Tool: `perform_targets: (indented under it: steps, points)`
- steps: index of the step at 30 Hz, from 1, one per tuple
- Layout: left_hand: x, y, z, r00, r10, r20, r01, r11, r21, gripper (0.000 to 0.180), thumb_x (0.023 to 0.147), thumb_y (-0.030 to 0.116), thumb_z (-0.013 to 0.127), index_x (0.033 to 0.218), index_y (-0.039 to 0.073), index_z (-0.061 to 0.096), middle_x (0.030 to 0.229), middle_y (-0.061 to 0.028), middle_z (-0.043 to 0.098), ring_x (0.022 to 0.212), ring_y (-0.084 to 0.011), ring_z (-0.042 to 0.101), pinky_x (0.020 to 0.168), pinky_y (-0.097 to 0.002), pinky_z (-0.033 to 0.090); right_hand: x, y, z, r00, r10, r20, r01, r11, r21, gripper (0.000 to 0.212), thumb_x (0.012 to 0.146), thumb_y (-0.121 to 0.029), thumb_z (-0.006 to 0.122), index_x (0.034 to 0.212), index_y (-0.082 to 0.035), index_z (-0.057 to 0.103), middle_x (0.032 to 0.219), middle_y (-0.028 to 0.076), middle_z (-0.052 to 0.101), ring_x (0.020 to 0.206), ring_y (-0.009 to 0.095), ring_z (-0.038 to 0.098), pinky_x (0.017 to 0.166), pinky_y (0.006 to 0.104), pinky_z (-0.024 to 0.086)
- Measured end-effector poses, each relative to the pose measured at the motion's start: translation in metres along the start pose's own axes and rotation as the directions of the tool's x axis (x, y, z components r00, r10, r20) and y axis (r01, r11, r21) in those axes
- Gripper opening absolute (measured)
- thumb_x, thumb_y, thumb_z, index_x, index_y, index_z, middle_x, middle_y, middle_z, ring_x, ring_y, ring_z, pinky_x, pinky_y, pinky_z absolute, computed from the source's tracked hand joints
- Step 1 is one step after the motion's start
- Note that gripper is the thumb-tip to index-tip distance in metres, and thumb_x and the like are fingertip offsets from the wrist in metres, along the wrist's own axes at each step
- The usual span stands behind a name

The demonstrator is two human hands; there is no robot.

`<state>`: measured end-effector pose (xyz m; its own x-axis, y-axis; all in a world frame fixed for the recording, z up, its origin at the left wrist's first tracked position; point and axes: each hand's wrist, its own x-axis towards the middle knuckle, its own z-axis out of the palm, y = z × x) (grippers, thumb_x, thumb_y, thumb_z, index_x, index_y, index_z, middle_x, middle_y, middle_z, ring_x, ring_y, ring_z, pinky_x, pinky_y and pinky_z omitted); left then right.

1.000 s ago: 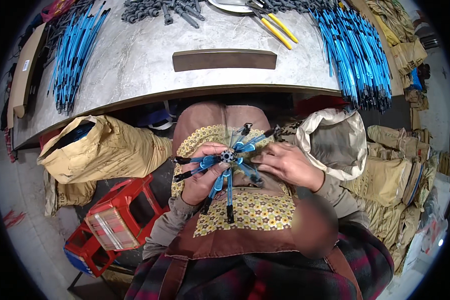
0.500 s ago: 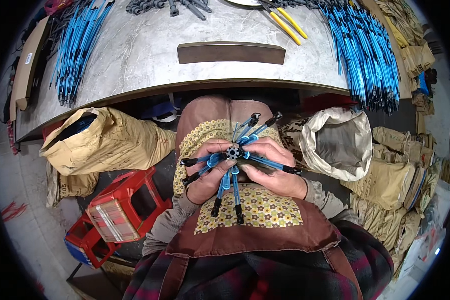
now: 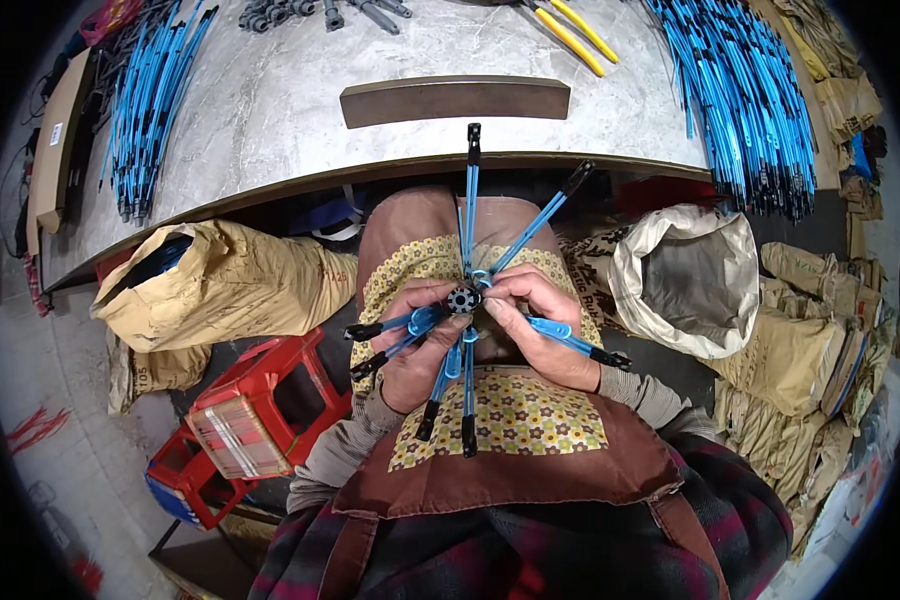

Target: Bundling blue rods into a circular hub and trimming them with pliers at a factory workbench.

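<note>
Above my lap is a black round hub (image 3: pixel 463 301) with notches around its rim. Several slim blue rods with black tips spread out from it like spokes. My left hand (image 3: pixel 416 352) is closed around the hub, thumb and fingers pressed to its left side, with rods sticking out past the fingers. On the hub's right side, my right hand (image 3: pixel 548 340) pinches the inner end of a blue rod (image 3: pixel 530 228) that slants up and away. Another rod (image 3: pixel 472 200) points straight toward the table. The fingertips partly hide where the rods meet the hub.
Ahead is a grey marbled table (image 3: pixel 270 110) with a dark bar (image 3: pixel 457 101), yellow-handled pliers (image 3: pixel 570 42), grey plastic parts (image 3: pixel 335 15) and blue rod bundles (image 3: pixel 150 110) at both sides. A paper sack (image 3: pixel 235 285) and red stool (image 3: pixel 270 405) are left, an open white sack (image 3: pixel 685 285) right.
Two rods on the far side have swung outward and now extend toward the table. The right-hand rod has tilted lower, and my right fingers have shifted slightly at the hub.
</note>
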<state>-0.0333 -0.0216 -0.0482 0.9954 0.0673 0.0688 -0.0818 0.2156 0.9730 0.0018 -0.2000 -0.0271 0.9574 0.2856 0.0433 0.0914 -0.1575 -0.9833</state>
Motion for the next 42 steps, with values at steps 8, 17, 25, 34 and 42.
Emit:
perform_targets:
  steps: [8,17,25,34,42]
  points:
    - [0.001,-0.006,0.001,0.998,0.065,0.006,-0.065,0.994,0.085,0.030,0.086,0.001,0.072,0.115,0.000,0.064,0.112,-0.0138,0.060,0.094,-0.0211,0.060,0.084,-0.0315,0.050,0.004,0.005,-0.001,0.995,-0.094,0.026,0.094,0.995,0.016,0.010,0.084,-0.001,0.071,0.094,-0.001,0.068,0.098,0.011,0.065,0.084,0.020,0.060,0.076,0.0287,0.047]
    - [0.000,0.000,0.004,0.997,0.064,0.043,-0.071,0.980,0.186,0.033,0.086,0.005,0.074,0.118,0.001,0.066,0.111,-0.0140,0.059,0.091,-0.0213,0.059,0.081,-0.0308,0.050,0.003,0.004,-0.002,0.998,-0.059,-0.010,0.060,0.998,0.027,0.011,0.085,-0.001,0.072,0.095,0.000,0.070,0.097,0.011,0.066,0.084,0.020,0.061,0.076,0.0289,0.049]
    - [0.000,-0.001,0.009,0.993,0.118,-0.029,-0.106,0.958,0.266,0.033,0.087,0.008,0.075,0.118,0.000,0.067,0.106,-0.0143,0.058,0.088,-0.0210,0.059,0.077,-0.0297,0.050,0.009,-0.004,0.002,0.976,-0.198,-0.090,0.196,0.980,-0.039,0.019,0.084,0.006,0.070,0.102,0.002,0.072,0.099,0.008,0.065,0.082,0.016,0.061,0.074,0.0249,0.050]
    - [0.001,0.003,0.017,0.992,0.119,-0.030,-0.107,0.956,0.273,0.029,0.088,0.009,0.074,0.114,-0.001,0.068,0.103,-0.0136,0.057,0.086,-0.0198,0.058,0.076,-0.0287,0.050,0.003,-0.001,-0.006,0.990,-0.137,0.036,0.138,0.990,-0.029,0.022,0.088,0.003,0.066,0.110,0.003,0.068,0.114,0.012,0.061,0.086,0.017,0.059,0.073,0.0251,0.049]
    - [0.006,0.008,0.013,0.999,0.040,0.007,-0.041,0.974,0.222,0.032,0.082,0.000,0.074,0.113,-0.001,0.068,0.102,-0.0121,0.058,0.088,-0.0189,0.055,0.079,-0.0277,0.045,0.003,-0.001,-0.002,0.996,-0.089,0.002,0.089,0.995,0.034,0.030,0.085,0.007,0.065,0.115,0.003,0.064,0.115,0.010,0.058,0.080,0.014,0.056,0.069,0.0240,0.047]
